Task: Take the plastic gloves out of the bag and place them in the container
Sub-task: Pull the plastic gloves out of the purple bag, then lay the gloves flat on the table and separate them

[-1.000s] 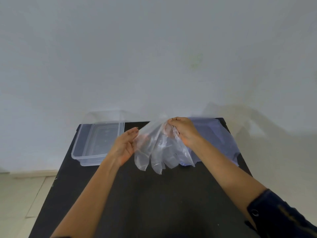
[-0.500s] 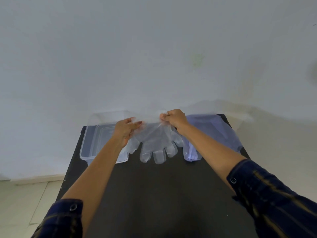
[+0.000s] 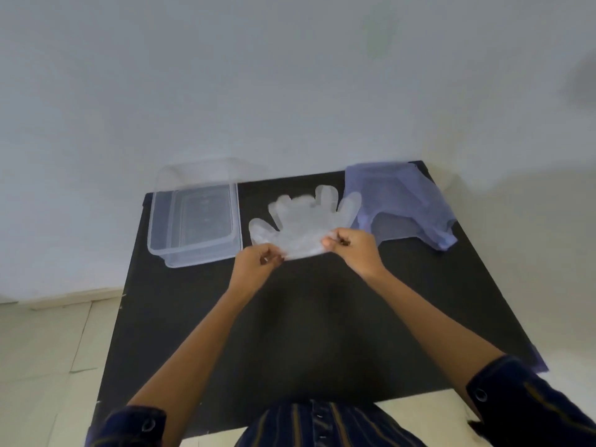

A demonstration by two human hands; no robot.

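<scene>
While both hands pinch the cuff edge of the plastic gloves (image 3: 301, 225), I watch the thin stack lie spread on the black table (image 3: 322, 333), glove-fingers pointing toward the wall. Left hand (image 3: 254, 264) nips the near-left corner betw. thumb & fingertips; right hand (image 3: 353, 248) does the same at the right corner, both pressed tight on film. Gloves sit out of the bag, not yet in the clear container (image 3: 193, 217), which stands open just to the left, apparently empty. Risk as I judge it: film is slick & clingy, so layers could slide apart or one glove could peel off mid-lift; a one-sided tug could fold the stack or let it drag on the container rim. Purple bag (image 3: 403, 201) lies crumpled at right, its edge touching the glove tips, so it may cling & trail along. Nothing blocks the short path left; white wall (image 3: 290, 75) behind, pale floor (image 3: 48, 343) beside
</scene>
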